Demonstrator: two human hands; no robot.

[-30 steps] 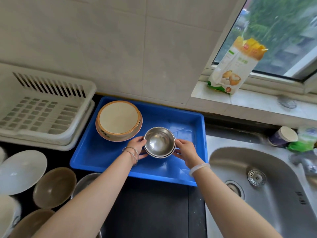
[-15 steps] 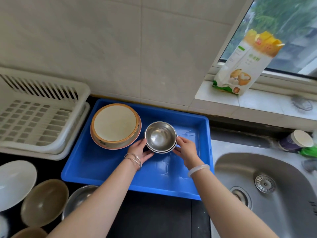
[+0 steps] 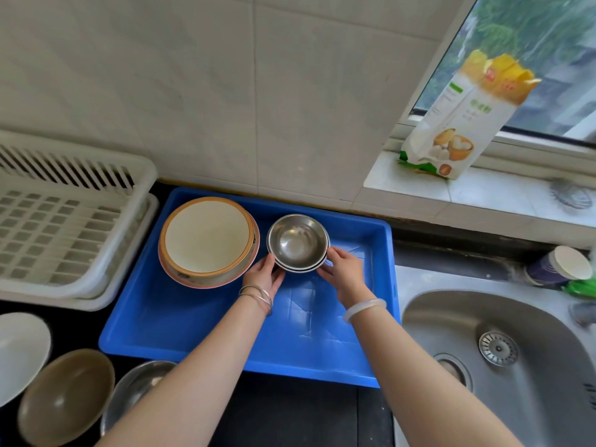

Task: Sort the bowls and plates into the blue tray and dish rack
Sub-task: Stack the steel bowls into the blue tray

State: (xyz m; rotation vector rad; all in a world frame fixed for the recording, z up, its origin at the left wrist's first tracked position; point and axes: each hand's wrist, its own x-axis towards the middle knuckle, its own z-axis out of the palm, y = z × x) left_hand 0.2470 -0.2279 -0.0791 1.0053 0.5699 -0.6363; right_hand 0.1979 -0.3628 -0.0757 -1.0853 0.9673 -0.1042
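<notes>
A stack of small steel bowls (image 3: 297, 241) sits toward the back of the blue tray (image 3: 180, 321), just right of a stack of cream bowls with orange rims (image 3: 208, 240). My left hand (image 3: 263, 275) holds the steel stack at its near left rim. My right hand (image 3: 342, 269) grips its near right rim. The white dish rack (image 3: 64, 227) stands left of the tray with nothing in it. On the dark counter at the lower left wait a white plate (image 3: 19, 353), a brown bowl (image 3: 67, 395) and a steel bowl (image 3: 135, 388), partly hidden by my left arm.
A steel sink (image 3: 503, 359) lies right of the tray. A flour bag (image 3: 464, 117) leans on the window sill. A paper cup (image 3: 554, 266) and green packaging (image 3: 580, 288) sit behind the sink. Tiled wall runs directly behind the tray.
Both hands have carried the steel bowl stack away from me toward the tray's back, ending close beside the cream bowls.
</notes>
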